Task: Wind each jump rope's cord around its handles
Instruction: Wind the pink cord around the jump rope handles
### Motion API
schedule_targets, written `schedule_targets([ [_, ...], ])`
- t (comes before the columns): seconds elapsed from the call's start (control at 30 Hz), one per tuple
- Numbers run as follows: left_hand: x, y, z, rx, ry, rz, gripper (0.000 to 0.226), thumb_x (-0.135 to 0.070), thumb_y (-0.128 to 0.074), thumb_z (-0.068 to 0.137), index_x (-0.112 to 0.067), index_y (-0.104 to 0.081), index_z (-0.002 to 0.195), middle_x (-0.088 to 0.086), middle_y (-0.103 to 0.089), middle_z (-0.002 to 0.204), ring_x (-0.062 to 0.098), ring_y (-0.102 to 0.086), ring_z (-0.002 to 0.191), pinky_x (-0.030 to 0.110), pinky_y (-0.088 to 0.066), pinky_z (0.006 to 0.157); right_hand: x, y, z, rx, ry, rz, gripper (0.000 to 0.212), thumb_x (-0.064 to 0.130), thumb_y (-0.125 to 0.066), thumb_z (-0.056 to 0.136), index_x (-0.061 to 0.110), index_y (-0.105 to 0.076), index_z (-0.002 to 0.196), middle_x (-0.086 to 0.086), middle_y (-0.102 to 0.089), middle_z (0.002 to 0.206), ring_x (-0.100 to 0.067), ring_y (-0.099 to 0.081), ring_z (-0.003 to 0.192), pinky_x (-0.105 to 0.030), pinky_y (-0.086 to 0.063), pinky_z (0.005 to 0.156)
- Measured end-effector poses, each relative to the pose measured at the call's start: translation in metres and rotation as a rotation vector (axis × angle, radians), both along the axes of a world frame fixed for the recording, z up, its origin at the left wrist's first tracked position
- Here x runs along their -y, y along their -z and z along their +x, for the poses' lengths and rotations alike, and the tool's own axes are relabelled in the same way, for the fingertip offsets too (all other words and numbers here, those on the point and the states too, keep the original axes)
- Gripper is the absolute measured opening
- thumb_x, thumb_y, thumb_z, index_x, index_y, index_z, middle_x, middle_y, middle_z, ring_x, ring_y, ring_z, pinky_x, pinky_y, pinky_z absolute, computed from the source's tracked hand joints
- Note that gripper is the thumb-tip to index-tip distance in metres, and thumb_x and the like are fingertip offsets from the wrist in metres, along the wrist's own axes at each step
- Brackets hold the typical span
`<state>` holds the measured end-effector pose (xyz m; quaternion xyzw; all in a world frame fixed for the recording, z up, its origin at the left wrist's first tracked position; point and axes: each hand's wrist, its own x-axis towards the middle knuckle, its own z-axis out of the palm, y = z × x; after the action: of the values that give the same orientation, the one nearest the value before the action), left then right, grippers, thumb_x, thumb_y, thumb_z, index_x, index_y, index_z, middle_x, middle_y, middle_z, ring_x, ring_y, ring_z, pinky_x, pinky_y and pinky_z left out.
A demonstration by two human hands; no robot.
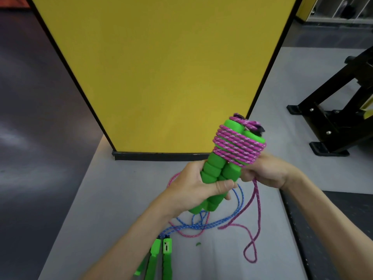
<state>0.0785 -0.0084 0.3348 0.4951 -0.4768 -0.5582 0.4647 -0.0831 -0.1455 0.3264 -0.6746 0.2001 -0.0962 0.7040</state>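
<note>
Green foam handles (214, 172) of the first rope are held side by side, tilted up and away from the person, above the grey surface (101, 199). Left hand (191, 186) has fingers and thumb curled round the lower half of the pair. Pink cord (238, 144) lies in close, neat turns round the upper half. Right hand (270, 170) sits at the lowest turn, fingers closed on the cord where it leaves the wrap. The loose tail (256, 199) drops from that hand to the surface and ends in a loop.

Assessment: winding is well under way, with a fair length of cord not yet taken up.

Recommendations for the turn in hand:
- Keep tension steady from the right hand, so each turn seats against the one above without riding over it.
- Hold the two handles pressed together, so the wrap does not slacken.
- Work downward toward the left thumb, which will have to give room.
- Feed the tail in gently. It crosses the blue cord (201, 226) on the surface, so a sharp pull is likely to snag or drag that rope along.

Second rope: the blue cord lies unwound on the surface. Its own green handles (167, 255) rest near the lower edge of view, apart from the work.
</note>
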Motion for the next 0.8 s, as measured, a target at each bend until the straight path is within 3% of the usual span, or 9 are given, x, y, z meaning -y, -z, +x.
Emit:
schedule_targets([
  [0.1,0.002,-0.001,0.002,-0.062,-0.088,0.027,0.027,-0.028,-0.071,0.074,-0.012,-0.068,0.095,0.001,-0.074,0.087,0.018,-0.069,0.074,0.035,-0.057,0.066,-0.001,-0.001,0.005,0.030,-0.048,0.011,0.023,0.038,-0.065,0.085,0.022,-0.060,0.069,0.007,-0.031,0.054,-0.007,-0.022,0.048,-0.017,-0.022,0.045],
  [0.2,0.005,0.000,0.005,-0.090,-0.175,0.043,0.031,-0.029,-0.071,0.071,-0.010,-0.069,0.096,0.009,-0.073,0.092,0.019,-0.068,0.072,0.031,-0.056,0.061,-0.002,-0.001,0.008,-0.020,0.035,-0.042,0.031,0.040,-0.052,0.090,0.020,-0.060,0.068,0.000,-0.031,0.055,-0.012,-0.026,0.049,-0.020,-0.027,0.047],
  [0.33,0.007,0.006,0.006,-0.072,-0.307,0.093,0.013,-0.021,-0.072,0.081,-0.014,-0.070,0.091,0.017,-0.073,0.094,0.022,-0.070,0.074,0.036,-0.057,0.066,-0.008,-0.007,0.014,-0.091,0.106,-0.175,0.036,0.036,-0.048,0.093,0.011,-0.060,0.071,0.001,-0.029,0.054,-0.012,-0.021,0.049,-0.023,-0.019,0.047],
  [0.43,0.009,0.008,0.007,-0.065,-0.347,0.106,0.014,-0.019,-0.072,0.082,-0.015,-0.069,0.095,0.013,-0.074,0.095,0.022,-0.071,0.076,0.035,-0.058,0.066,-0.010,-0.012,0.017,-0.131,0.163,-0.265,0.034,0.035,-0.055,0.086,0.005,-0.067,0.099,0.000,-0.036,0.055,-0.010,-0.022,0.047,-0.020,-0.019,0.043],
  [0.5,0.010,0.010,0.008,-0.047,-0.373,0.110,0.014,-0.019,-0.073,0.082,-0.016,-0.070,0.095,0.012,-0.075,0.093,0.025,-0.072,0.079,0.038,-0.059,0.070,-0.012,-0.014,0.018,-0.127,0.177,-0.328,0.032,0.031,-0.055,0.088,0.008,-0.067,0.107,0.007,-0.041,0.052,-0.009,-0.023,0.046,-0.018,-0.022,0.043],
  [0.63,0.011,0.010,0.010,-0.044,-0.396,0.152,0.012,-0.016,-0.078,0.077,-0.016,-0.074,0.089,0.013,-0.075,0.087,0.031,-0.072,0.085,0.042,-0.058,0.075,-0.016,-0.012,0.019,-0.167,0.184,-0.437,0.027,0.030,-0.050,0.094,0.013,-0.070,0.098,0.000,-0.044,0.058,-0.016,-0.033,0.053,-0.026,-0.028,0.047],
  [0.8,0.011,0.011,0.012,-0.084,-0.348,0.255,0.022,-0.002,-0.079,0.073,-0.011,-0.074,0.092,0.003,-0.076,0.090,0.015,-0.071,0.081,0.030,-0.057,0.070,-0.019,-0.011,0.023,-0.182,0.241,-0.522,0.023,0.022,-0.053,0.095,0.010,-0.072,0.097,-0.005,-0.048,0.062,-0.008,-0.035,0.053,-0.022,-0.030,0.051],
])
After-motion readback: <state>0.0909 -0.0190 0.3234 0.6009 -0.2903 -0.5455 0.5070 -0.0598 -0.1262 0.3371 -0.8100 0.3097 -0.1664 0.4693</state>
